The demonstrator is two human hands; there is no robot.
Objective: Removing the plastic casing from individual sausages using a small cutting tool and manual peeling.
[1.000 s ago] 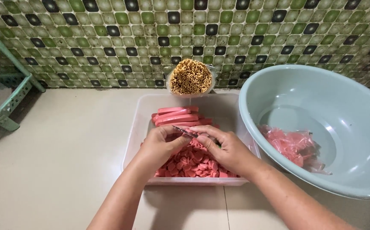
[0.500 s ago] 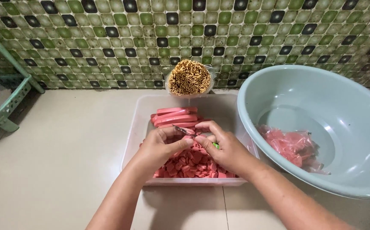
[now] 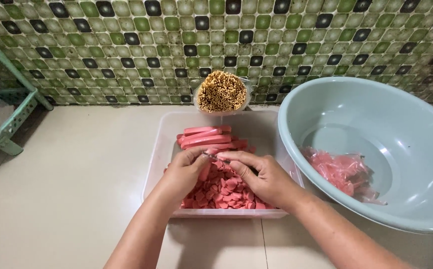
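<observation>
A clear plastic tray sits on the floor in front of me, with whole pink sausages stacked at its far end and many pink sausage slices at its near end. Over the slices, my left hand and my right hand meet. Both pinch a pink sausage that still has a thin wrapper with a small metal end. The sausage is mostly hidden by my fingers.
A cup of wooden skewers stands behind the tray against the tiled wall. A large pale green basin on the right holds a pile of pink plastic wrappers. A green plastic rack stands at the left.
Both hands have stayed over the tray, shifting their grip on the sausage slightly. The view has tilted a little; nothing else has moved.
</observation>
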